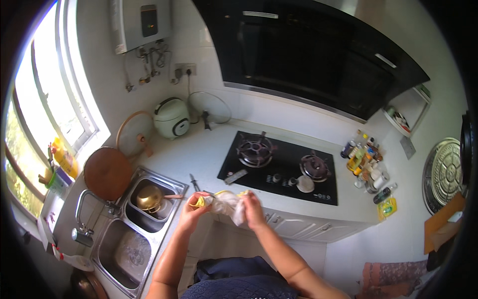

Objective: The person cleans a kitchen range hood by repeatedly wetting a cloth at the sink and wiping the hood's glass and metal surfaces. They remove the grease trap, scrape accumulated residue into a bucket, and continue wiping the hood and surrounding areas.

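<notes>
A whitish cloth with yellow edging (227,203) is stretched between my two hands, in front of the counter's edge. My left hand (197,208) grips its left end, where a yellow part shows at the fingers. The other end is bunched in my right hand (253,210). Just beyond my left hand, a dark-handled tool, perhaps kitchen scissors or a knife (194,183), lies on the counter. The black gas hob (295,188) is beyond my right hand, with a pale round item (305,184) near its front edge.
At left is a steel double sink (149,239) with a gold-coloured pan (149,198) in the farther bowl and a tap (80,213) beside it. A rice cooker (171,117) and glass lids stand along the wall. Several bottles (360,159) crowd the counter's right end.
</notes>
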`<action>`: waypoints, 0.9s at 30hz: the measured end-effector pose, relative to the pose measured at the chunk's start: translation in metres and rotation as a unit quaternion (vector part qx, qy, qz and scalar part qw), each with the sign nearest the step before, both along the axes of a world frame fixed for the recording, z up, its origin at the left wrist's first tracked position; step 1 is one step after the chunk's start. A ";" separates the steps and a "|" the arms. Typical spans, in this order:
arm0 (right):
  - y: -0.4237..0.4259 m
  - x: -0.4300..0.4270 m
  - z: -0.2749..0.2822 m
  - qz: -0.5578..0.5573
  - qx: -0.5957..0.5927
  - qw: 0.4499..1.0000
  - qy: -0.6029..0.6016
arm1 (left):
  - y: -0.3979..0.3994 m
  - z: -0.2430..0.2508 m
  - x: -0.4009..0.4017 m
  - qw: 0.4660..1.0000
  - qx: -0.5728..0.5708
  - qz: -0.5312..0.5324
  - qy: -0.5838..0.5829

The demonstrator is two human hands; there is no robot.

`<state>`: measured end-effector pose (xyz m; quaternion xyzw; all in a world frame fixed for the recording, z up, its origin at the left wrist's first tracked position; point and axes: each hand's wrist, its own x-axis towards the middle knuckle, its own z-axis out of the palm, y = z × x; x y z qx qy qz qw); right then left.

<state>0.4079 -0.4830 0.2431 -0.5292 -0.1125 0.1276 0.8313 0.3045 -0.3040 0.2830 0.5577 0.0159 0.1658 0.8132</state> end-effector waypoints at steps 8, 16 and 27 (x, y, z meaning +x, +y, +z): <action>-0.216 0.014 0.041 -0.152 0.223 0.953 0.140 | -0.110 -0.006 0.062 0.958 0.201 -0.148 0.141; -0.244 -0.034 0.088 0.059 -0.013 0.998 0.027 | -0.210 0.025 0.086 0.862 0.333 -0.357 -0.134; -0.203 0.080 0.044 -0.357 -0.381 0.801 -0.292 | -0.206 0.077 0.133 0.947 0.188 -0.261 -0.010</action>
